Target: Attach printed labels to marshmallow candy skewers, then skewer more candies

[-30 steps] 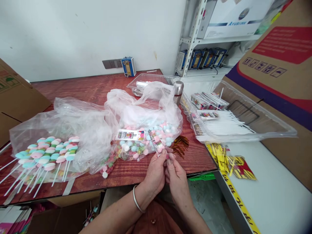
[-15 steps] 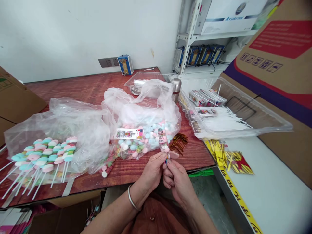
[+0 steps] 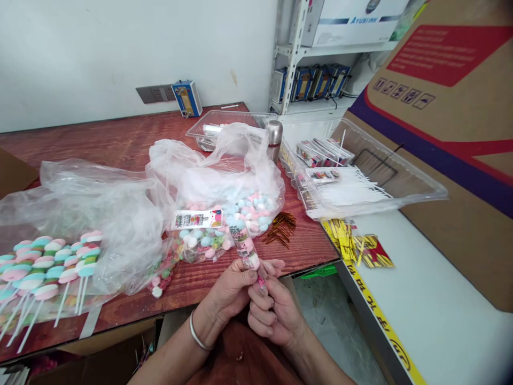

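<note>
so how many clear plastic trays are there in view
2: one tray towards the back of the wooden table, near the metal flask; another tray to the flask's right, holding white sticks. Any nested underneath could be hidden.

The white box (image 3: 356,33) says AYUSI INK. The brown box (image 3: 452,115) has five small picture signs. The yellow tape (image 3: 379,320) is hard to read.

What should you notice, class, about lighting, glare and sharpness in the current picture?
Head view: bright light on the wall; head view: highlight on the metal flask, pale sheen on the plastic bag; head view: print on the wrapped candy too small to read; head view: upper-right corner darkened.
</note>
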{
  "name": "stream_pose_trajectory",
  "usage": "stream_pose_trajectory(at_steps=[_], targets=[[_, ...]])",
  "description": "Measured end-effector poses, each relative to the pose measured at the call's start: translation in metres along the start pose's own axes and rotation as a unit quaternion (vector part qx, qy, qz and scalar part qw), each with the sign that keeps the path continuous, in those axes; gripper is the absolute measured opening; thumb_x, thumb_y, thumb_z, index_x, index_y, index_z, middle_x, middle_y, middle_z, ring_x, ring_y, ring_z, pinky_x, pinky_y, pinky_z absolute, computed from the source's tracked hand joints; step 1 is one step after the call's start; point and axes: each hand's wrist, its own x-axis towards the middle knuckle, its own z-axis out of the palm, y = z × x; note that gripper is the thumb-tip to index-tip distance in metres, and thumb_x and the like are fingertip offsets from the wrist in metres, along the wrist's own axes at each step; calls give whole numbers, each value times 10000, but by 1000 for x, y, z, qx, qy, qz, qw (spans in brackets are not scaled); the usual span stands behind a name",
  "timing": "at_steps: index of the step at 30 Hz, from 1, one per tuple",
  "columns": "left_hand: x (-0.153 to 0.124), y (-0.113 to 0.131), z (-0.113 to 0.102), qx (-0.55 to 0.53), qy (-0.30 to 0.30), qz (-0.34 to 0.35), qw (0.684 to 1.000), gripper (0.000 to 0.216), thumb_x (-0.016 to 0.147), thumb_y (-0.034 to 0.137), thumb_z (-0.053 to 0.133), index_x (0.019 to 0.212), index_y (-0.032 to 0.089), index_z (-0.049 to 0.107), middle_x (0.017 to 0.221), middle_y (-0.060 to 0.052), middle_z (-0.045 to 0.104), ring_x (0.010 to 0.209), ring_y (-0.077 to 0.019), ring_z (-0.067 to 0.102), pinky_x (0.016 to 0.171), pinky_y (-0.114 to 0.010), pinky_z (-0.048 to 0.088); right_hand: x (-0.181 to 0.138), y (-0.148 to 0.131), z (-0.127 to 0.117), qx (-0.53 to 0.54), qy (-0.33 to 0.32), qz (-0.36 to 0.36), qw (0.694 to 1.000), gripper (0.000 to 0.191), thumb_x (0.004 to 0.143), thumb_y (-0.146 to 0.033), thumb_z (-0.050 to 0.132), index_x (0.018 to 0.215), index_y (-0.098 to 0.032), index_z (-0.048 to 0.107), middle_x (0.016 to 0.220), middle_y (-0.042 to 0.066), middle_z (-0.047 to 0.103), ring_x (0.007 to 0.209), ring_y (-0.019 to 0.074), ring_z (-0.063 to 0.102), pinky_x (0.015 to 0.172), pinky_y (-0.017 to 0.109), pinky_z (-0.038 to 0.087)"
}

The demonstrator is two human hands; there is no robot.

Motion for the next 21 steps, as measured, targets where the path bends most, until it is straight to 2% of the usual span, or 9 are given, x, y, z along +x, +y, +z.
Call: stream_pose_trajectory(at_steps=[2, 4, 6, 8, 9, 10, 12, 15, 21], targets=[[0, 4, -6, 37, 41, 22, 998, 323, 663, 423, 841, 816, 148, 769, 744, -79, 728, 720, -222, 682, 764, -361, 530, 0, -5, -7, -107, 27, -19, 994, 428, 890, -617, 532, 711, -235, 460, 519, -109, 363, 334, 67, 279, 354, 212, 345], [-2, 11, -15, 105, 102, 79, 986, 271, 727, 410, 796, 830, 160, 775, 736, -65, 728, 691, -199, 666, 751, -344, 530, -1, -16, -17, -292, 104, -89, 947, 322, 935, -478, 543, 759, -210, 566, 650, -37, 539, 519, 107, 504, 525, 237, 441], [-6, 21, -27, 201, 167, 145, 954, 233, 776, 394, 761, 853, 176, 783, 798, -60, 748, 748, -190, 666, 797, -324, 517, -2, -30, -30, -521, 209, -166, 811, 210, 952, -341, 549, 813, -204, 628, 801, 8, 629, 733, 143, 599, 682, 257, 455], [-14, 28, -37, 306, 219, 180, 909, 213, 814, 385, 728, 886, 195, 790, 831, -47, 760, 808, -190, 666, 839, -309, 498, 1, -42, -43, -690, 295, -201, 630, 178, 972, -275, 512, 879, -208, 649, 879, 27, 652, 830, 173, 617, 750, 280, 443], [-18, 31, -40, 354, 234, 182, 887, 210, 829, 383, 711, 899, 202, 792, 836, -40, 763, 817, -190, 664, 840, -304, 493, 3, -48, -49, -728, 319, -200, 574, 168, 975, -261, 507, 915, -205, 653, 903, 40, 654, 852, 191, 617, 757, 294, 438], [-22, 33, -41, 396, 242, 181, 867, 204, 839, 376, 698, 899, 206, 793, 839, -34, 764, 819, -189, 661, 834, -298, 490, 7, -52, -54, -748, 335, -194, 539, 156, 973, -253, 510, 953, -200, 656, 926, 57, 651, 874, 210, 611, 760, 307, 432], [-28, 33, -39, 452, 246, 182, 838, 189, 840, 355, 685, 880, 208, 796, 849, -26, 764, 817, -188, 656, 812, -286, 488, 16, -59, -60, -766, 349, -187, 507, 142, 955, -239, 537, 999, -183, 659, 961, 93, 637, 922, 250, 585, 775, 334, 414], [-33, 32, -33, 469, 246, 188, 827, 169, 809, 333, 683, 811, 204, 792, 821, -19, 759, 785, -189, 656, 769, -276, 498, 27, -64, -63, -796, 343, -178, 465, 110, 932, -195, 557, 918, -181, 664, 907, 96, 619, 890, 254, 560, 767, 338, 388], [-35, 35, -35, 466, 281, 153, 825, 142, 729, 323, 718, 686, 192, 753, 760, -30, 736, 751, -203, 641, 747, -285, 498, 17, -60, -59, -830, 294, -184, 437, 174, 949, -171, 541, 817, -203, 649, 829, 40, 616, 812, 198, 557, 746, 305, 364]])
